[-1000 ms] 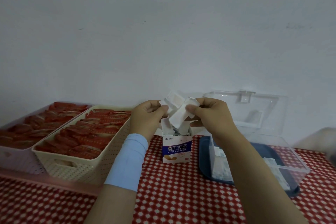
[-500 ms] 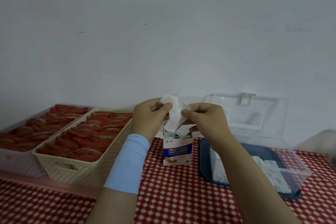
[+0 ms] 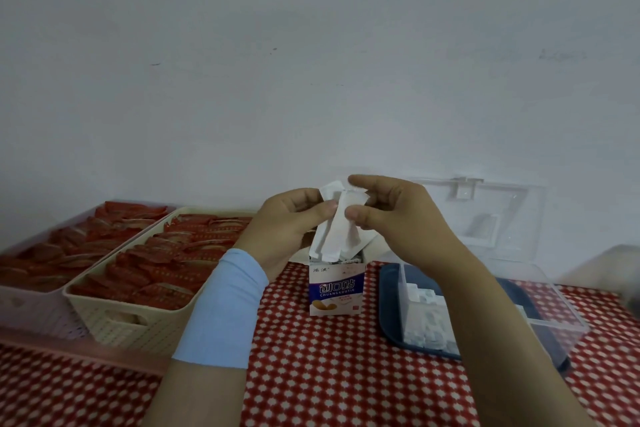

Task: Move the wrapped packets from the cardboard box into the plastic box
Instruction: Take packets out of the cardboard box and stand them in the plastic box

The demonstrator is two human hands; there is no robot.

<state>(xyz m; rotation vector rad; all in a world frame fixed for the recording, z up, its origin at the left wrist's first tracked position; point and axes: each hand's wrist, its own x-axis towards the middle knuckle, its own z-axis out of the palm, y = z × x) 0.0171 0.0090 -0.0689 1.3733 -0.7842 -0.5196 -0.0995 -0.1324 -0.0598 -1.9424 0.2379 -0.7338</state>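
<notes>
Packets between both hands, seemingly.

a table covered in a red-and-white patterned cloth. on it, from left: a pale tray and a cream basket of red packets, touching; a small cardboard box upright in the middle; a dark blue tray on the right, bearing a clear plastic box.

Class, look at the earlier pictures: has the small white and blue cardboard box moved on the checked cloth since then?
No. The small white and blue cardboard box stands as before, just left of the dark blue tray; only the camera shifted.
</notes>
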